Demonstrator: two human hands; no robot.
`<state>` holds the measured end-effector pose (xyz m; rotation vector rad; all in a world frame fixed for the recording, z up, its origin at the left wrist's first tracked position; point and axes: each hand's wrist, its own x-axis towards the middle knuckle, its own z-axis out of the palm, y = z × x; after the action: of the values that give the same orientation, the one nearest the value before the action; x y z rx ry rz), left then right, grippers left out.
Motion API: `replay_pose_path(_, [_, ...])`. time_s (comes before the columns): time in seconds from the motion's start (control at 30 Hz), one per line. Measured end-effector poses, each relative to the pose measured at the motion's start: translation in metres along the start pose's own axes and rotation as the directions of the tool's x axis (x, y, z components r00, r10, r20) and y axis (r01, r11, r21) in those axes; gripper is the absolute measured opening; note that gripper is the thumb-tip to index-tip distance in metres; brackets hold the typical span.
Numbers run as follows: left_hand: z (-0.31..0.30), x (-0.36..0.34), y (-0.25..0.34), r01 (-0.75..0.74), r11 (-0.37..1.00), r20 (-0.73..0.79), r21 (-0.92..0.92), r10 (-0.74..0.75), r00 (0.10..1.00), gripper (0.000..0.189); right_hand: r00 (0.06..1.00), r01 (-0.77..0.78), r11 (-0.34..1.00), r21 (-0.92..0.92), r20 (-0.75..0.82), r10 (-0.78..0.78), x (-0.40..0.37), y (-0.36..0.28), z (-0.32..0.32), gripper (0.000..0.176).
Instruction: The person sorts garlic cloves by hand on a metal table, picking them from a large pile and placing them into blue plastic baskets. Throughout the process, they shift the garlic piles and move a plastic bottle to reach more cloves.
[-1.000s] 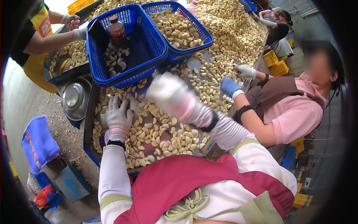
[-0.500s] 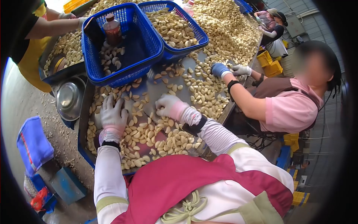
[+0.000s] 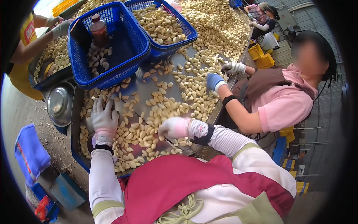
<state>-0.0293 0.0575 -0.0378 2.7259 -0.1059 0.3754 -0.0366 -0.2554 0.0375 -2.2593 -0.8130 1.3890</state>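
Observation:
Peeled garlic cloves lie scattered over the metal worktop in front of me. My left hand, in a whitish glove, rests on the worktop at the left with its fingers stretched out and cloves all around. Farther right, my gloved right hand is low over the cloves, its fingers curled together and pointing left. Its fingertips are partly hidden, so I cannot see what they hold. Some cloves just beyond it are blurred.
A blue basket holds a bottle and some cloves; another blue basket is full of cloves. A large clove heap lies behind. A co-worker works at the right edge, another person's hands at upper left.
My right hand has moved down the worktop, toward me, and cloves lie more thickly beyond it. My left hand stays spread. The whole view has shifted slightly.

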Motion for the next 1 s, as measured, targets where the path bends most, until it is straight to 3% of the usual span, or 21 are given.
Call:
replay_pose_path(0.03, [0.001,0.000,0.001,-0.003,1.000,-0.002,0.000,0.003,1.000,0.043,0.998,-0.008,0.999,-0.049,-0.061,0.005,0.000,0.003,-0.007,0.041])
replay_pose_path(0.1, [0.001,0.000,0.001,-0.013,1.000,-0.023,0.022,0.014,1.000,0.044,0.995,0.072,0.996,0.044,-0.076,-0.069,-0.008,0.009,-0.013,0.037])
replay_pose_path(0.17, [0.001,0.001,0.000,-0.024,0.999,-0.037,0.028,0.025,0.999,0.045,0.989,0.056,0.989,0.137,-0.142,-0.036,-0.018,0.010,-0.025,0.035])
replay_pose_path(0.2, [0.001,0.001,0.000,-0.016,1.000,-0.022,0.027,0.016,1.000,0.045,0.967,-0.027,0.974,0.227,-0.240,0.082,-0.015,0.019,-0.023,0.033])
replay_pose_path(0.23, [0.000,0.001,0.002,-0.007,1.000,-0.004,0.025,0.007,1.000,0.045,0.911,0.041,0.998,0.053,-0.413,-0.015,-0.012,0.018,-0.029,0.032])
replay_pose_path(0.3, [0.000,0.002,0.002,-0.006,1.000,-0.002,0.021,0.006,1.000,0.045,0.879,-0.073,0.997,0.038,-0.469,0.082,-0.007,0.011,-0.036,0.028])
replay_pose_path(0.33, [0.000,0.002,0.001,-0.002,1.000,0.001,0.020,0.002,1.000,0.045,0.878,-0.071,0.997,0.041,-0.471,0.082,0.001,0.010,-0.030,0.028])
replay_pose_path(0.4, [0.003,0.000,-0.001,-0.014,1.000,-0.019,0.019,0.015,1.000,0.044,0.898,-0.260,0.913,-0.315,-0.426,0.108,0.018,0.009,-0.015,0.026])
replay_pose_path(0.43, [0.003,0.001,0.000,-0.022,1.000,-0.039,0.013,0.023,0.999,0.044,0.896,-0.261,0.913,-0.312,-0.431,0.109,0.023,0.006,-0.015,0.026])
replay_pose_path(0.5, [0.003,0.002,0.000,-0.018,1.000,-0.032,0.013,0.018,0.999,0.044,0.920,-0.376,0.864,-0.334,-0.247,0.304,0.028,0.003,-0.017,0.027])
replay_pose_path(0.57, [0.002,0.000,0.000,-0.010,1.000,-0.021,0.012,0.010,1.000,0.043,0.931,-0.354,0.894,-0.274,-0.193,0.309,0.013,0.006,-0.028,0.028])
replay_pose_path(0.63, [0.002,0.001,0.000,-0.005,1.000,-0.015,0.012,0.005,1.000,0.043,0.914,-0.179,0.964,0.195,-0.328,0.236,-0.010,0.017,-0.039,0.029])
replay_pose_path(0.7, [0.002,0.002,-0.001,-0.009,1.000,-0.031,0.003,0.009,0.999,0.043,0.873,-0.016,0.956,0.291,-0.462,0.155,-0.007,0.046,-0.059,0.021])
replay_pose_path(0.77, [0.000,-0.001,-0.001,-0.038,0.999,-0.023,0.002,0.038,0.999,0.043,0.804,0.067,0.766,0.640,-0.489,0.337,-0.021,0.017,-0.112,0.020])
replay_pose_path(0.8, [0.000,-0.001,-0.001,-0.029,1.000,-0.016,0.004,0.029,0.999,0.043,0.811,0.467,0.460,0.755,-0.573,0.117,-0.021,0.017,-0.138,0.020])
replay_pose_path(0.83, [0.000,0.002,0.001,-0.024,1.000,-0.012,0.004,0.024,1.000,0.043,0.704,0.709,0.007,0.705,-0.708,-0.056,-0.022,0.016,-0.157,0.021])
replay_pose_path(0.87, [0.001,0.002,0.001,-0.043,0.999,-0.013,0.007,0.043,0.999,0.043,0.692,0.721,0.002,0.693,-0.720,-0.051,-0.027,0.008,-0.167,0.021])
replay_pose_path(0.9, [0.004,-0.001,0.000,-0.038,0.999,-0.019,0.010,0.038,0.999,0.043,0.587,0.806,-0.031,0.591,-0.793,0.163,-0.031,-0.001,-0.178,0.021])
replay_pose_path(0.93, [0.005,0.000,-0.001,-0.027,1.000,-0.030,0.011,0.028,0.999,0.043,0.457,0.877,-0.035,0.478,-0.811,0.366,-0.033,-0.007,-0.186,0.021])
replay_pose_path(0.97, [0.003,0.001,-0.001,-0.033,0.999,-0.038,0.012,0.034,0.999,0.043,0.441,0.780,0.319,0.538,-0.835,0.331,-0.029,-0.006,-0.173,0.027])
replay_pose_path(1.0, [0.002,0.001,-0.001,-0.040,0.999,-0.035,0.016,0.040,0.999,0.042,0.441,0.577,0.634,0.515,-0.850,0.289,-0.019,0.003,-0.149,0.034])
